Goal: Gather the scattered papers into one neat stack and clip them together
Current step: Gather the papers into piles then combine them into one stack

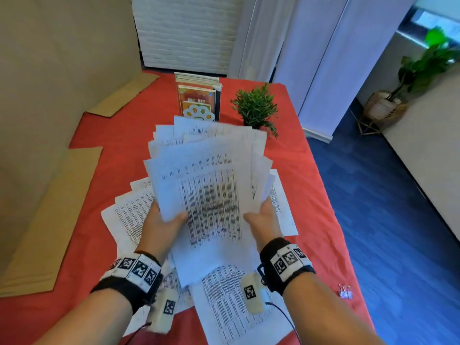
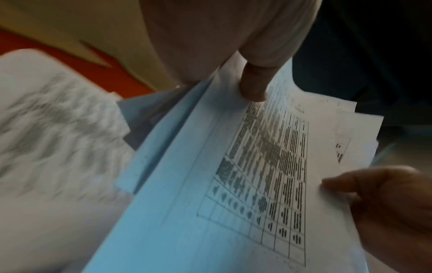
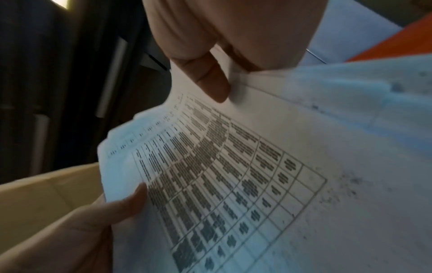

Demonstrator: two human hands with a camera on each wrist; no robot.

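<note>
While both hands held a fanned sheaf of printed papers (image 1: 206, 195) above the red tablecloth (image 1: 311, 195), several loose sheets (image 1: 231, 307) lay flat on the cloth directly under and nearer than the sheaf, one showing between the wrists and others spreading out to the sheaf's left. The left hand (image 1: 161, 225) gripped the sheaf's left edge, its thumb (image 2: 253, 85) pressed on the top page and the remaining fingers tucked out of sight beneath. The right hand (image 1: 263, 220) gripped the right edge the same way, thumb (image 3: 208, 77) on top of the printed table and fingers hidden under the pages. The sheets in the sheaf were uneven, their far corners splayed at different angles. A small binder clip (image 1: 345, 292) lay on the cloth well to the right of the sheaf, near the cloth's right edge. Flat cardboard pieces (image 1: 49, 220) lay to the sheaf's left. Beyond the sheaf stood a row of upright books (image 1: 199, 95), and just right of them a small green potted plant (image 1: 256, 105).
</note>
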